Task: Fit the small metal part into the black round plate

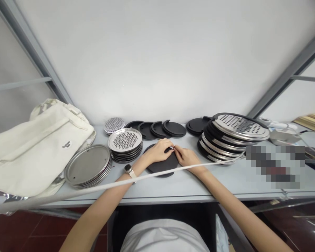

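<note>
A round black disc [164, 166] lies on the grey table in front of me. Over its upper left part is my left hand [161, 149], fingers bent and closed, a watch on the wrist. At the disc's right edge my right hand [183, 156] is closed in a pinch. The fingertips of both hands meet around a small whitish piece [171, 148], too small to identify. Just left of the disc stands a stack of perforated metal grater discs [125, 140]. Farther left is a stack of plain metal discs [88, 164].
More black discs [176, 129] lie along the wall. To the right rises a tall stack of black-rimmed metal graters [238, 126]. A cream bag [42, 147] covers the left end. A pale cord [94, 189] crosses in front, over both forearms.
</note>
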